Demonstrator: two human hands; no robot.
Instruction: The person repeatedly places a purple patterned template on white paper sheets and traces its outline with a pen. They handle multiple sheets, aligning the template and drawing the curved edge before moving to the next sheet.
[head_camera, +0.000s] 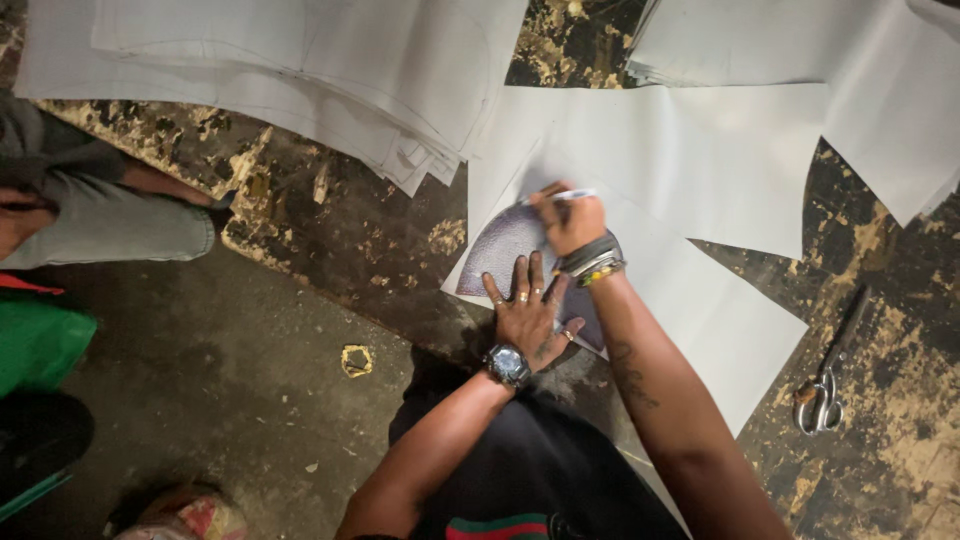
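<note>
one curved grey leather-like pattern piece (505, 255), one white pen (572, 195), one pair of metal scissors (822, 395) and two stacks of white sheets (300, 60) (760, 40) are counted (single loose sheets left uncounted).

The left hand (533, 312) is pressing flat on a grey curved pattern piece (508, 252), fingers spread; just beyond its fingertips, the right hand (570, 220) is gripping a white pen (572, 195) against white sheet (700, 290).

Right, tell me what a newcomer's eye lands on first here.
At centre, the left hand lies flat on a grey curved template over white sheets, while the right hand holds a pen to its edge. Scissors lie at right on the worn dark table.
</note>
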